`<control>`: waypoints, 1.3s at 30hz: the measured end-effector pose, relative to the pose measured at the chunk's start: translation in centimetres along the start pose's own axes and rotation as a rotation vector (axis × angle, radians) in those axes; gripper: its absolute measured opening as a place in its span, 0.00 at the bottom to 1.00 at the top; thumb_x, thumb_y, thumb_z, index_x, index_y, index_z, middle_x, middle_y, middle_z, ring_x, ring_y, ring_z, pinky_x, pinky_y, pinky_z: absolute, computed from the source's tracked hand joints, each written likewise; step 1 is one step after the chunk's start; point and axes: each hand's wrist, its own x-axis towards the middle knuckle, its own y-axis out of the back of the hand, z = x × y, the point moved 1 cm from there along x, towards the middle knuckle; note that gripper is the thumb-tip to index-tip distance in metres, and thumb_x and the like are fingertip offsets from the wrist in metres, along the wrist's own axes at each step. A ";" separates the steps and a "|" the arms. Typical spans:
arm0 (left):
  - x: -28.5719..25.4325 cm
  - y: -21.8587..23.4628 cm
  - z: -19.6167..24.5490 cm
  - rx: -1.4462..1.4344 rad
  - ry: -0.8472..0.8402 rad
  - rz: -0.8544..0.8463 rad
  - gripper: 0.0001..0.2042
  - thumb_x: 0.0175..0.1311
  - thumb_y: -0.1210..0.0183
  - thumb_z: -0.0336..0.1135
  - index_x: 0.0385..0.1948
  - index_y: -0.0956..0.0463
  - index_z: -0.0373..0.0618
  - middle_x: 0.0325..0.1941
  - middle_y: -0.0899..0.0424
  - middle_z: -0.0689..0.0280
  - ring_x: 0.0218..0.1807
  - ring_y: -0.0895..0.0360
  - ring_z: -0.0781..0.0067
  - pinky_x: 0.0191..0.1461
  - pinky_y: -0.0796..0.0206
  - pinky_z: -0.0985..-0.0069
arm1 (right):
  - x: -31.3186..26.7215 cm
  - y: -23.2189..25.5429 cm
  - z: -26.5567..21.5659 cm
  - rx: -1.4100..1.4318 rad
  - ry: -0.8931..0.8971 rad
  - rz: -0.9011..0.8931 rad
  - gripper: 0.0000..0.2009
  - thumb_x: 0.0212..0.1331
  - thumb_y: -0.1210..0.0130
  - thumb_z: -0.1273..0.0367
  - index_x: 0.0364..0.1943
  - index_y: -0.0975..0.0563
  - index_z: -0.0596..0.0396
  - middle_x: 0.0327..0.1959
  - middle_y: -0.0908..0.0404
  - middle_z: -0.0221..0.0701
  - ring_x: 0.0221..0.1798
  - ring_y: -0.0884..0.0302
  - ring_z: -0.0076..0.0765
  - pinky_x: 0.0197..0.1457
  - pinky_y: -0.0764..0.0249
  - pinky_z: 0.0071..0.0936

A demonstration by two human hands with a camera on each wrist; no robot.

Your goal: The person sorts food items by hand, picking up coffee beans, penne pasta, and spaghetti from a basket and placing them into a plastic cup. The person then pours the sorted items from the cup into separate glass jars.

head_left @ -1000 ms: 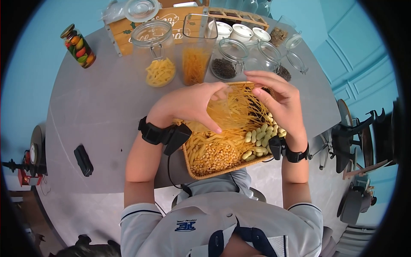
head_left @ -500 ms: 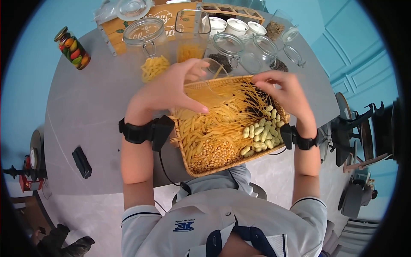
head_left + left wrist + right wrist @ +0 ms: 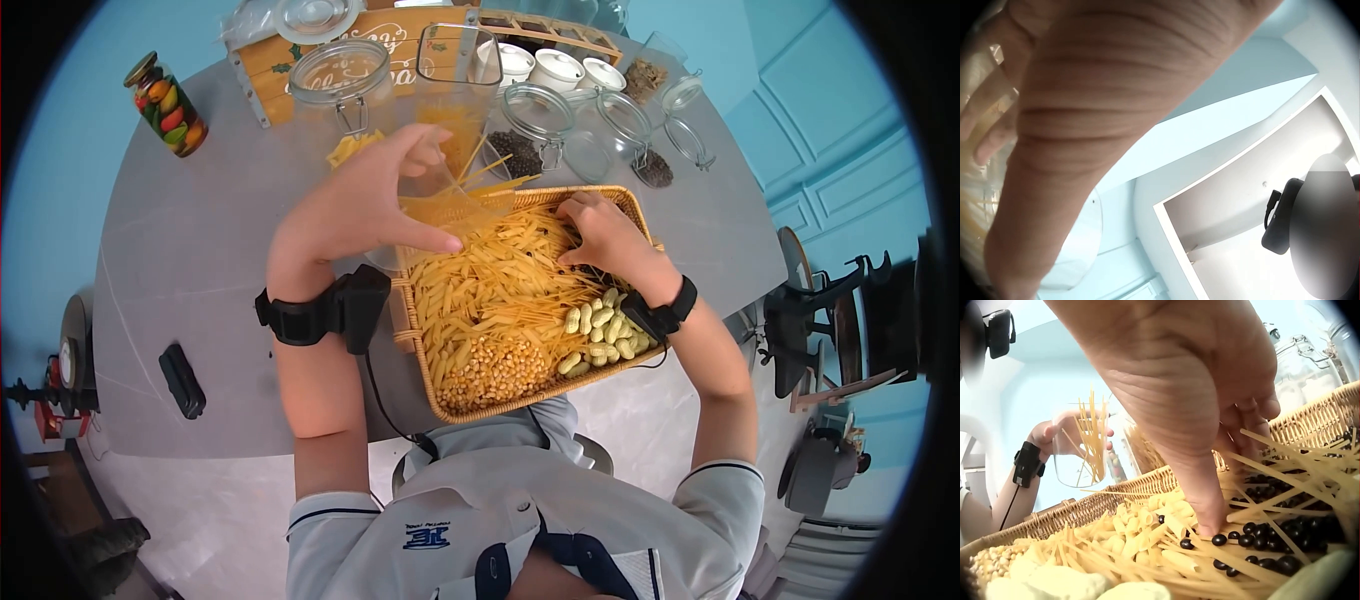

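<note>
In the upper left of the head view we see white script on a wooden crate, its words cut by glassware. At bottom centre we find a blue logo on the polo shirt, its large capitals ending in E; the small lettering above escapes us.

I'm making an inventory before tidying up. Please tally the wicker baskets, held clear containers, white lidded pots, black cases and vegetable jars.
Wicker basket: 1
Held clear container: 1
White lidded pots: 3
Black case: 1
Vegetable jar: 1
Total: 7
</note>
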 end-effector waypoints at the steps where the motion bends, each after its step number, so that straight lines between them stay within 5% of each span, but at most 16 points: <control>1: 0.1 0.0 0.1 0.001 -0.011 -0.008 0.48 0.41 0.21 0.42 0.69 0.37 0.43 0.62 0.25 0.56 0.66 0.30 0.59 0.71 0.41 0.65 | 0.1 -0.1 0.1 0.036 0.001 -0.011 0.31 0.38 0.23 0.68 0.52 0.23 0.62 0.53 0.22 0.44 0.61 0.28 0.53 0.66 0.31 0.41; 3: 0.3 -0.2 0.3 0.003 -0.024 -0.036 0.48 0.41 0.21 0.42 0.69 0.37 0.43 0.62 0.26 0.56 0.66 0.31 0.59 0.71 0.40 0.65 | 0.2 -0.7 0.6 0.110 0.004 -0.038 0.29 0.38 0.24 0.69 0.49 0.22 0.62 0.51 0.20 0.43 0.58 0.26 0.53 0.63 0.28 0.41; 6: 0.4 -0.6 0.4 -0.023 -0.037 -0.074 0.49 0.41 0.21 0.42 0.69 0.38 0.43 0.63 0.27 0.54 0.67 0.31 0.58 0.71 0.40 0.64 | -0.1 -1.2 0.5 -0.001 0.215 0.193 0.26 0.39 0.24 0.71 0.47 0.21 0.62 0.44 0.18 0.42 0.53 0.23 0.54 0.57 0.26 0.42; 9: 0.5 -0.8 0.5 -0.043 -0.037 -0.100 0.49 0.40 0.21 0.43 0.69 0.38 0.43 0.64 0.27 0.53 0.67 0.31 0.56 0.71 0.40 0.64 | 0.3 -0.8 0.1 0.073 0.149 0.068 0.24 0.40 0.25 0.72 0.45 0.20 0.62 0.41 0.17 0.43 0.51 0.22 0.54 0.54 0.25 0.42; 18: 0.9 -1.3 -0.3 -0.013 -0.058 -0.093 0.51 0.40 0.20 0.45 0.69 0.38 0.39 0.63 0.26 0.50 0.66 0.29 0.54 0.70 0.37 0.62 | 0.3 -1.2 0.3 0.103 0.053 0.119 0.16 0.43 0.28 0.73 0.39 0.15 0.63 0.44 0.15 0.43 0.50 0.19 0.51 0.55 0.24 0.41; 21: 1.1 -1.4 -0.6 0.007 -0.057 -0.091 0.51 0.39 0.20 0.47 0.69 0.38 0.38 0.62 0.25 0.50 0.65 0.28 0.54 0.69 0.36 0.62 | 0.3 -1.3 0.5 0.124 0.107 0.201 0.14 0.46 0.28 0.72 0.38 0.15 0.64 0.38 0.15 0.45 0.39 0.18 0.51 0.45 0.23 0.38; 27: 1.4 -1.6 -0.9 0.003 -0.055 -0.100 0.51 0.39 0.21 0.48 0.69 0.38 0.38 0.62 0.24 0.49 0.65 0.28 0.53 0.69 0.36 0.61 | 0.8 0.2 0.5 0.292 -0.081 0.202 0.10 0.52 0.30 0.71 0.37 0.14 0.62 0.27 0.14 0.40 0.24 0.22 0.40 0.36 0.24 0.29; 30: 1.6 -1.7 -1.2 -0.001 -0.051 -0.107 0.51 0.40 0.21 0.47 0.69 0.38 0.37 0.62 0.25 0.48 0.65 0.28 0.53 0.69 0.36 0.62 | 0.8 1.0 1.1 0.612 -0.181 0.228 0.10 0.58 0.30 0.68 0.39 0.13 0.60 0.26 0.13 0.33 0.24 0.27 0.21 0.34 0.27 0.22; 33: 1.8 -1.8 -1.2 0.003 -0.042 -0.121 0.51 0.40 0.21 0.47 0.69 0.39 0.36 0.62 0.25 0.48 0.66 0.28 0.53 0.70 0.37 0.62 | 0.9 2.1 1.3 0.822 -0.167 0.292 0.10 0.60 0.31 0.67 0.39 0.12 0.60 0.28 0.12 0.28 0.29 0.26 0.13 0.34 0.27 0.20; 39: 2.1 -1.9 -1.4 -0.024 -0.038 -0.148 0.51 0.41 0.21 0.46 0.69 0.39 0.35 0.62 0.26 0.49 0.67 0.29 0.53 0.71 0.38 0.63 | 0.1 3.3 1.6 1.211 -0.174 0.281 0.07 0.64 0.36 0.70 0.39 0.13 0.60 0.35 0.11 0.31 0.29 0.27 0.13 0.31 0.30 0.16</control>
